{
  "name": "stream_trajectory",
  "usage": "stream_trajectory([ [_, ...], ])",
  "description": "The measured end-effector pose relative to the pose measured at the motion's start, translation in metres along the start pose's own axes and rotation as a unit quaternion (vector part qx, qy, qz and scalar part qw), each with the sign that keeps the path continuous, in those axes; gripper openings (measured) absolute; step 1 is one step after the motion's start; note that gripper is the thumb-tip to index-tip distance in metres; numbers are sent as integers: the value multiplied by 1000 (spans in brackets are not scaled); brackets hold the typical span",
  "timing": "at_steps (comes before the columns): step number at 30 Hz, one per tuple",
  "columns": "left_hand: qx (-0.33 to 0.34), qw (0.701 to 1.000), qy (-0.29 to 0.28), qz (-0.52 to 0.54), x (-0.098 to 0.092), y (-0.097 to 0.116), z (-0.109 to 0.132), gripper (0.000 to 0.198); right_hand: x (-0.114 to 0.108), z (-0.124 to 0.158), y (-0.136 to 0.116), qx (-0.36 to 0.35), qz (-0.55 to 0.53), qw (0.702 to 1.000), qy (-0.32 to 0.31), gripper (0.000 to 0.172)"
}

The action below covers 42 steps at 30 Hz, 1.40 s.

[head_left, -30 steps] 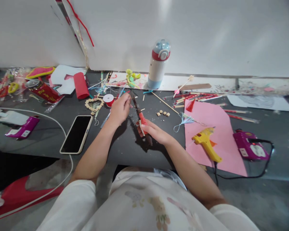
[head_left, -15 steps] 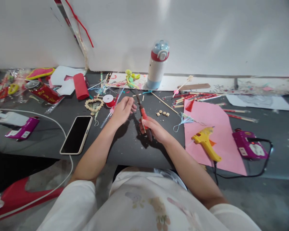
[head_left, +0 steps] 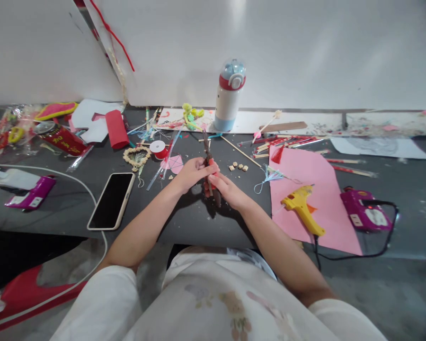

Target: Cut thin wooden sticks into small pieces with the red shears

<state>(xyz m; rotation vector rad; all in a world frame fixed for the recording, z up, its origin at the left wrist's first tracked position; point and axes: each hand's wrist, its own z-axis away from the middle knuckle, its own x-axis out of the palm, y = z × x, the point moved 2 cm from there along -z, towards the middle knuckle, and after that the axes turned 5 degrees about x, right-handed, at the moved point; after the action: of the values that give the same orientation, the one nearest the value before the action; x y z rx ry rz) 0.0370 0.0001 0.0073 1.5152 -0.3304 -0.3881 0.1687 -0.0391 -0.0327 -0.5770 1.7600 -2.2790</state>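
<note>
On my feed, the dark, narrow-nosed hand tool with red grips (head_left: 208,151), pliers by the look of it, is held above the middle of the dark grey tabletop (head_left: 184,227), nose pointing away from the body. Right hand (head_left: 230,189): fingers closed round the red grips. Left hand (head_left: 192,174): touching at the upper grips, fingers curled; I cannot tell whether it bears any hold.

Risks, my judgement:
1. Fingers overlap where the grips meet the nose; a squeeze there could pinch skin.
2. A slip could drop the tool towards the small pale wooden blocks (head_left: 238,166) and scatter them.
3. The black-screened phone in a pale case (head_left: 110,201) lies near the edge, beside the left forearm; an elbow swing could push it off.
4. The yellow plastic glue gun (head_left: 300,203) rests on pink paper (head_left: 305,163); a snagged cord could drag it. Heat unknown.
</note>
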Motion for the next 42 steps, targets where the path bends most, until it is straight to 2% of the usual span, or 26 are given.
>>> stream_trajectory([
  [6,50,999,19,-9,-1,0,2,46,2,4,-6,-17,29,999,-12,51],
  [11,53,998,10,-10,0,-3,3,44,2,5,-6,-19,27,999,-15,49],
  [17,48,998,10,-36,-2,-8,-3,54,-1,0,0,-9,-22,1000,-12,48],
  [19,41,997,25,-57,-9,-10,-7,62,-2,-2,2,1,-44,999,-12,46],
  [21,45,993,76,-81,-21,-10,-8,69,-2,-2,3,14,-52,998,-13,44],
  [23,85,970,156,-164,-34,-6,-7,65,-1,-1,2,21,-46,999,-16,43],
  [25,134,916,217,-311,-43,1,-4,56,1,1,1,26,-26,999,-19,42],
  [28,177,839,235,-458,-47,8,0,44,3,4,-1,38,8,999,-21,41],
  [32,191,786,214,-548,-47,11,2,41,4,6,-2,39,30,998,-35,39],
  [37,178,758,156,-608,-49,13,2,37,4,8,-4,29,48,996,-69,37],
  [42,195,767,140,-595,-54,13,0,36,3,8,-3,21,52,996,-75,39],
])
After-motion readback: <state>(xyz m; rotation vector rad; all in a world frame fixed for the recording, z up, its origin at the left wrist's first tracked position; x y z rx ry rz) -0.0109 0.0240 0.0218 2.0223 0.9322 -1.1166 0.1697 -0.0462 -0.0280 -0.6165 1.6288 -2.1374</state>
